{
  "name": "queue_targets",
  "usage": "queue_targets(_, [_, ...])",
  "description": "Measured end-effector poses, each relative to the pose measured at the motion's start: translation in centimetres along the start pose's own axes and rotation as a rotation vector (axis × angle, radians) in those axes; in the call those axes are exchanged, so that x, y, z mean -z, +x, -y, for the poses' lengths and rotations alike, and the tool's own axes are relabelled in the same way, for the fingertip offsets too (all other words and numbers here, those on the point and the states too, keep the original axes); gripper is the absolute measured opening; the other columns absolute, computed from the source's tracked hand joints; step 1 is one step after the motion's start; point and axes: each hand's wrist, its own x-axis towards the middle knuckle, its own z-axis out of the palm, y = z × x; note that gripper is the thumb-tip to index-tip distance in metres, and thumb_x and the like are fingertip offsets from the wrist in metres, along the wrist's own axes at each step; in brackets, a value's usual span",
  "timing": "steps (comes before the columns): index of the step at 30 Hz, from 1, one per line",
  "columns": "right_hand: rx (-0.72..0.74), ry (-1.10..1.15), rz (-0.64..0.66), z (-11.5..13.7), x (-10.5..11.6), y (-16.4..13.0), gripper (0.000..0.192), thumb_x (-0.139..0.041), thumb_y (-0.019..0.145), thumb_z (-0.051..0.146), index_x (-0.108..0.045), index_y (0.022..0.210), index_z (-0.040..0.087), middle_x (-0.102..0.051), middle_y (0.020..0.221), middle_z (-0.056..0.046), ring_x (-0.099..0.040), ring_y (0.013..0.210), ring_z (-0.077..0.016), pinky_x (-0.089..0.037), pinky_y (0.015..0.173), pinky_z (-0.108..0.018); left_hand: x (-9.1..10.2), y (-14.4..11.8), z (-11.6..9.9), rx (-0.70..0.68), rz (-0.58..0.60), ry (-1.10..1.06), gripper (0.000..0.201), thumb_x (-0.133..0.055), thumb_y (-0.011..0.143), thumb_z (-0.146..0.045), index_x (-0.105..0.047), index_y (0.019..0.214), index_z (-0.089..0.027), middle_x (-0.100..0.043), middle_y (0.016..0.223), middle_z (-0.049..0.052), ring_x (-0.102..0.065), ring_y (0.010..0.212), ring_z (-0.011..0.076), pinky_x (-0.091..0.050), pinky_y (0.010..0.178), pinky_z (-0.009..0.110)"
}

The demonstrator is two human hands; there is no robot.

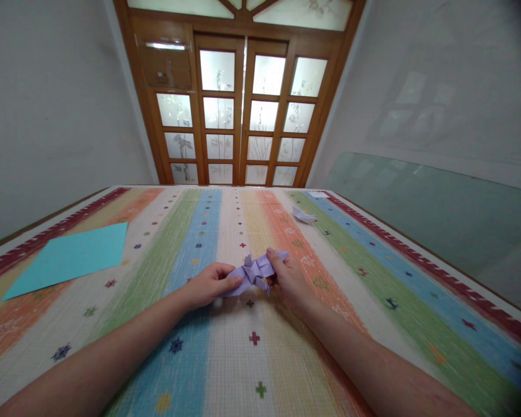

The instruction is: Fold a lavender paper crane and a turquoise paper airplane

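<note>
A small folded piece of lilac paper (257, 271) hangs just above the striped cloth (226, 359) in the middle of the view. My left hand (209, 284) pinches its left end between thumb and fingers. My right hand (290, 279) grips its right end, with a pointed flap sticking out past the fingers. Both forearms reach in from the bottom edge.
A flat turquoise paper sheet (72, 256) lies on the cloth at the left. Another small folded lilac paper (304, 216) sits farther back on the right, with a white scrap (319, 194) behind it. A wooden glazed door (238, 98) closes the far wall.
</note>
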Motion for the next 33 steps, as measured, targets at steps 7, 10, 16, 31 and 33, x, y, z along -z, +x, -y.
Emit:
queue_targets(7, [-0.147, 0.082, 0.001, -0.4, 0.0, 0.1, 0.054, -0.057, 0.085, 0.07, -0.053, 0.067, 0.02, -0.053, 0.053, 0.003, -0.046, 0.041, -0.0108, -0.036, 0.036, -0.022, -0.2, 0.1, -0.2, 0.053, -0.058, -0.057, 0.052, -0.064, 0.081, -0.065, -0.064, 0.076, -0.013, -0.052, 0.061, -0.001, -0.04, 0.052, 0.0097, -0.027, 0.051, 0.023])
queue_targets(10, [-0.209, 0.19, -0.02, -0.2, 0.0, -0.1, 0.056, -0.05, 0.085, 0.076, -0.049, 0.069, 0.021, -0.05, 0.054, 0.004, -0.044, 0.039, -0.0109, -0.034, 0.033, -0.022, -0.3, 0.3, 0.0, 0.096, -0.152, -0.105, 0.05, -0.067, 0.079, -0.063, -0.065, 0.077, -0.013, -0.057, 0.062, 0.001, -0.045, 0.052, 0.0101, -0.03, 0.051, 0.022])
queue_targets(16, [0.009, 0.084, -0.004, -0.1, -0.2, -0.7, 0.042, -0.061, 0.086, 0.064, -0.053, 0.09, 0.022, -0.05, 0.064, 0.007, -0.046, 0.042, -0.0088, -0.039, 0.037, -0.02, -0.4, 0.9, 0.8, 0.103, -0.304, -0.145, 0.046, -0.063, 0.082, -0.061, -0.061, 0.086, -0.015, -0.062, 0.07, 0.001, -0.049, 0.049, 0.0094, -0.036, 0.047, 0.021])
queue_targets(31, [-0.03, 0.062, -0.115, -1.8, -0.8, 0.2, 0.037, -0.073, 0.077, 0.053, -0.057, 0.086, 0.02, -0.056, 0.059, 0.006, -0.051, 0.041, -0.0099, -0.043, 0.034, -0.02, -0.3, 1.3, 1.9, 0.037, -0.567, 0.087, 0.06, -0.029, 0.092, -0.07, -0.052, 0.072, -0.018, -0.052, 0.058, 0.0, -0.049, 0.048, 0.0142, -0.036, 0.047, 0.024])
queue_targets(33, [-0.04, 0.069, -0.134, -1.7, -0.9, 0.5, 0.039, -0.074, 0.075, 0.053, -0.056, 0.084, 0.02, -0.056, 0.062, 0.005, -0.053, 0.045, -0.0105, -0.046, 0.035, -0.021, 0.1, 1.2, 2.1, 0.002, -0.682, 0.195, 0.056, -0.031, 0.094, -0.064, -0.049, 0.067, -0.02, -0.049, 0.059, 0.0, -0.049, 0.053, 0.0155, -0.036, 0.053, 0.025])
